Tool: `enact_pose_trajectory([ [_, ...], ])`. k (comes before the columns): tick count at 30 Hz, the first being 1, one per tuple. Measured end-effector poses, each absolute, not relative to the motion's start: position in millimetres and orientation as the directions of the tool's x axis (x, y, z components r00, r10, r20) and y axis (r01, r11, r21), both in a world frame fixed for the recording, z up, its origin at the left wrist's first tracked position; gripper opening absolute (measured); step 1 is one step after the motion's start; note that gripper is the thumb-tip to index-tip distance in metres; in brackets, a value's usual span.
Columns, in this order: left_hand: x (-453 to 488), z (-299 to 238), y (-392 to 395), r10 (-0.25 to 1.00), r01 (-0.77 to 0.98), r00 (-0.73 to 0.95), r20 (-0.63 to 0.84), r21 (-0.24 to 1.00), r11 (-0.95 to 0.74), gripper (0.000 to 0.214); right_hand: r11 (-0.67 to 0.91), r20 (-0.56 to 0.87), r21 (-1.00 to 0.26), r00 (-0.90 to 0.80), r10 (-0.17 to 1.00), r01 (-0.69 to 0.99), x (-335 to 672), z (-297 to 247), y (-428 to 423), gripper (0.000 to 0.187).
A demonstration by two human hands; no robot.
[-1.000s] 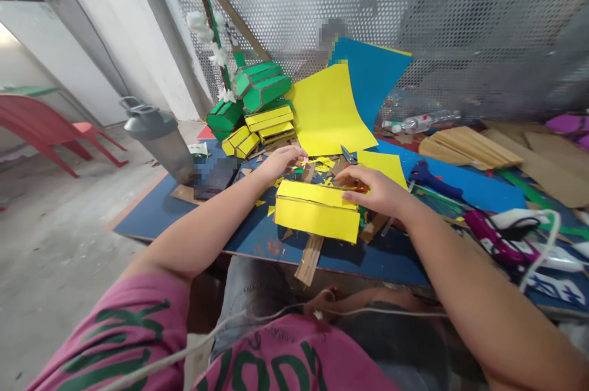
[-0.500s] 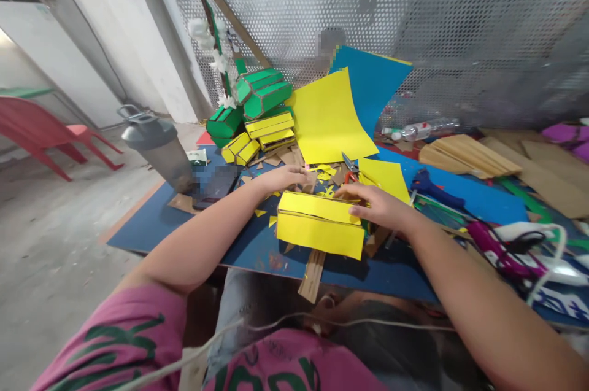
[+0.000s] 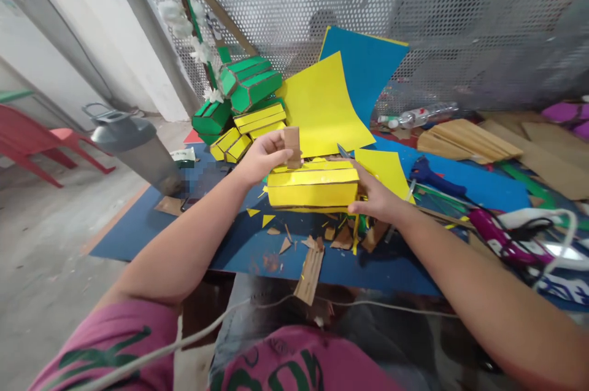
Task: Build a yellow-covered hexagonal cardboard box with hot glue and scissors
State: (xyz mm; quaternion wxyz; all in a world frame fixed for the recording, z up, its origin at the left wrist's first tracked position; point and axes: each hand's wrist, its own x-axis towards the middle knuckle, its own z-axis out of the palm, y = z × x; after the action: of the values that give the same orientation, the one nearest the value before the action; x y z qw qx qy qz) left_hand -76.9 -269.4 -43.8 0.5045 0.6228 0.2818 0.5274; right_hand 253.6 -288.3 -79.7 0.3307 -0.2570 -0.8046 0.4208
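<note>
Between my fingers, my left hand (image 3: pixel 268 154) pinches a small brown cardboard piece (image 3: pixel 292 147), upright just behind a yellow paper-covered box (image 3: pixel 313 188). My right hand (image 3: pixel 370 191) grips that box by its right end, thumb at the front lower corner and the other fingers hidden behind. The box is faceted, with brown edges showing along its seams. Cardboard scraps and bits of yellow paper lie under and in front of it. A longer cardboard strip (image 3: pixel 310 271) sticks out over the table's front edge. Scissors (image 3: pixel 343 150) lie behind the box, mostly hidden.
Green faceted boxes (image 3: pixel 255 84) and smaller yellow ones (image 3: pixel 232 144) are piled at the back left. A grey shaker bottle (image 3: pixel 133 145) stands left. Yellow sheet (image 3: pixel 317 105) leans behind. Rightward lie a blue glue gun (image 3: pixel 435 181), a magenta tool (image 3: pixel 494 234) with cords and folded cardboard (image 3: pixel 467 140).
My left hand has picked up the small cardboard piece from the scraps and raised it. The right hand has lifted and tilted the yellow box, uncovering scraps in front. The view has shifted slightly.
</note>
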Motion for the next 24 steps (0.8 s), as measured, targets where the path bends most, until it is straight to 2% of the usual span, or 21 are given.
enact_pose_trajectory([
  [2, -77, -43, -271, 0.864, -0.169, 0.243, 0.441, 0.896, -0.410, 0.048, 0.506, 0.321, -0.843, -0.587, 0.744, 0.181, 251, -82, -289, 0.108],
  [5, -74, -48, -269, 0.854, -0.146, 0.227, 0.468, 0.883, -0.445, 0.045, 0.468, 0.308, -0.855, -0.508, 0.804, 0.222, 250, -85, -286, 0.103],
  [12, -73, -65, -259, 0.858, -0.110, 0.239, 0.454, 0.891, -0.440, 0.047, 0.395, 0.305, -0.912, -0.459, 0.834, 0.112, 250, -93, -277, 0.104],
  [14, -73, -68, -258, 0.879, -0.176, 0.239, 0.414, 0.908, -0.380, 0.051, 0.377, 0.310, -0.923, -0.425, 0.851, 0.081, 244, -92, -276, 0.103],
  [17, -71, -71, -254, 0.927, -0.279, 0.136, 0.348, 0.912, -0.302, 0.053, 0.336, 0.309, -0.942, -0.338, 0.889, 0.021, 231, -85, -268, 0.102],
  [20, -67, -75, -248, 0.959, -0.324, 0.045, 0.281, 0.912, -0.252, 0.060, 0.352, 0.324, -0.934, -0.272, 0.906, 0.058, 219, -74, -254, 0.096],
  [24, -66, -82, -243, 0.970, -0.315, 0.059, 0.235, 0.927, -0.205, 0.065, 0.354, 0.335, -0.935, -0.245, 0.910, 0.034, 211, -70, -242, 0.090],
])
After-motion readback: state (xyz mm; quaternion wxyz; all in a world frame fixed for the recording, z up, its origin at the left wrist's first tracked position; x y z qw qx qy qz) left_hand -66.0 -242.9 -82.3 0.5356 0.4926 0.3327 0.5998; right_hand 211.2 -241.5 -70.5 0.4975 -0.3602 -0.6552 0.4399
